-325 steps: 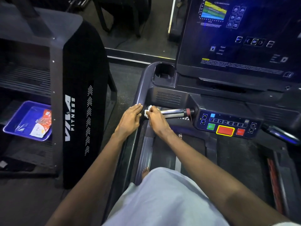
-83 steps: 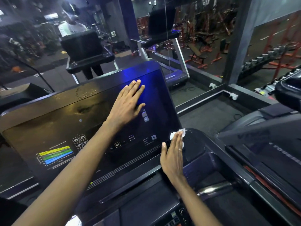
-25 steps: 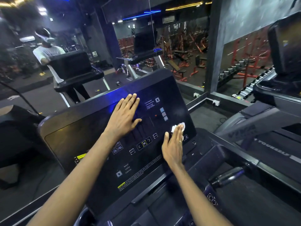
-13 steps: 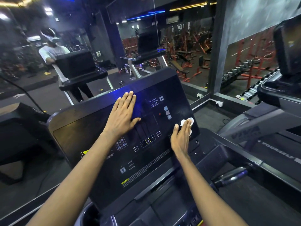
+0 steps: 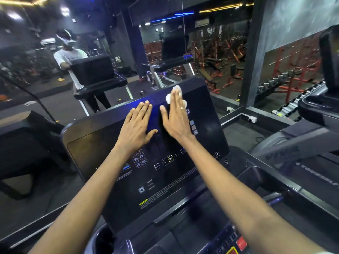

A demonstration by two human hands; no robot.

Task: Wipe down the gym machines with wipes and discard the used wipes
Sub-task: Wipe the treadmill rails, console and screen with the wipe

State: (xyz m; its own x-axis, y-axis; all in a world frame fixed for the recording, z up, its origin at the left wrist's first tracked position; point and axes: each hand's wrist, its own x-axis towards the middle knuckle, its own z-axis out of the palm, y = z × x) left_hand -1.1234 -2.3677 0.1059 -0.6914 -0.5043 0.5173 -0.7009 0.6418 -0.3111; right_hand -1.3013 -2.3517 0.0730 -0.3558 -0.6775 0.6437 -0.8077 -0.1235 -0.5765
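The treadmill's dark touchscreen console fills the middle of the head view, tilted toward me. My right hand lies flat with straight fingers near the screen's top edge, pressing a crumpled white wipe against the glass; the wipe shows past my fingertips. My left hand rests flat on the screen just to the left of the right hand, fingers straight, holding nothing.
A mirror wall stands right behind the console and reflects me and the gym. A second treadmill sits close on the right. A cup holder and the red stop button lie below the screen.
My right hand slid the wipe from the screen's right edge up and left to the top edge. My left hand stayed flat on the screen.
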